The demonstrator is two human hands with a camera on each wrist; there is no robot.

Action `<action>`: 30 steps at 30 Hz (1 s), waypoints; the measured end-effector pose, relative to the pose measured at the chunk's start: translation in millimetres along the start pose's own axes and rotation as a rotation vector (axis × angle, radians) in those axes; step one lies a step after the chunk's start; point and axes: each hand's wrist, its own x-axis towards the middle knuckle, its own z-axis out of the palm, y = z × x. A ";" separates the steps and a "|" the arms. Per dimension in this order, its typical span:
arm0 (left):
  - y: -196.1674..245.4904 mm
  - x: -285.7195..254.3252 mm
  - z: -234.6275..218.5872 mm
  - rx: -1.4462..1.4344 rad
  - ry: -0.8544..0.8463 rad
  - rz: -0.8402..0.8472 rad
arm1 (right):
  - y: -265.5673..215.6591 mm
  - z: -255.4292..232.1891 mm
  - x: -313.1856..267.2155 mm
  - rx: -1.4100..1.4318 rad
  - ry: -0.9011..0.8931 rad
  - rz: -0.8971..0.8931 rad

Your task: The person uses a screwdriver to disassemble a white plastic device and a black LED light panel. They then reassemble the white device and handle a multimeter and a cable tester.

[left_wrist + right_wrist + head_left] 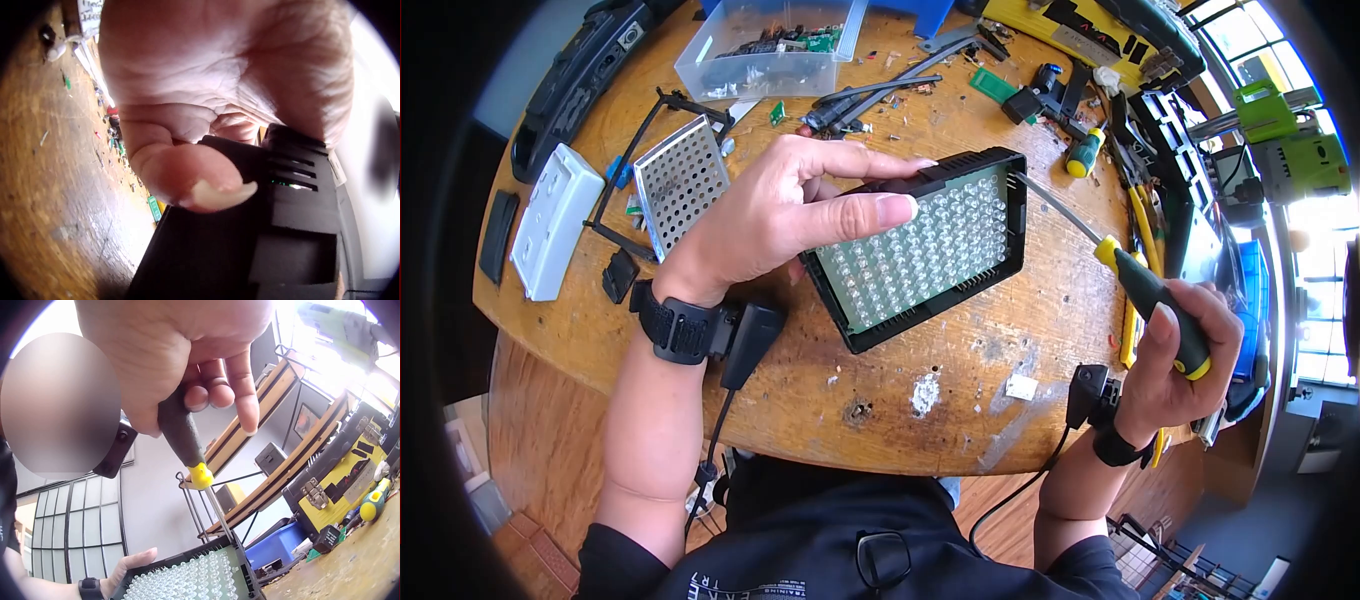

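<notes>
My left hand [770,215] grips an LED light panel [930,245] along its far left side, thumb across the front. Rows of clear LEDs stand on a green circuit board inside its black housing. In the left wrist view, the housing's slotted outer side [300,206] shows under the curled fingers. A screwdriver [1145,285] with a dark green and yellow handle is held in my right hand [1185,360]. Its shaft reaches the panel's upper right corner, and in the right wrist view the tip is hidden at the housing's edge.
At left on the worn wooden bench [880,400] lie a perforated metal plate [685,185] and a white plastic casing [555,222]. Behind are a clear bin [770,60] of circuit boards and a yellow toolbox [1090,40]. Another screwdriver [1086,153] and several tools lie at right.
</notes>
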 end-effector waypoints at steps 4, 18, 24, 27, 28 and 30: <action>-2.5 -0.2 2.0 0.005 0.013 0.029 | -0.6 1.4 1.1 0.031 -0.019 -0.004; -1.7 -4.7 3.0 0.189 0.040 -0.011 | -7.7 -4.3 4.4 0.119 -0.088 0.371; -2.6 -5.3 0.0 0.248 0.015 -0.020 | 2.6 -3.6 5.7 0.017 -0.042 0.218; -2.1 -6.3 0.3 0.252 0.018 -0.035 | -3.2 -2.1 5.4 0.162 -0.108 0.291; -2.0 -6.5 0.1 0.245 0.018 -0.042 | -4.6 -3.1 7.0 0.174 -0.141 0.293; -0.7 -6.4 -0.5 0.253 0.011 -0.042 | -2.5 -1.8 8.1 0.200 -0.155 0.227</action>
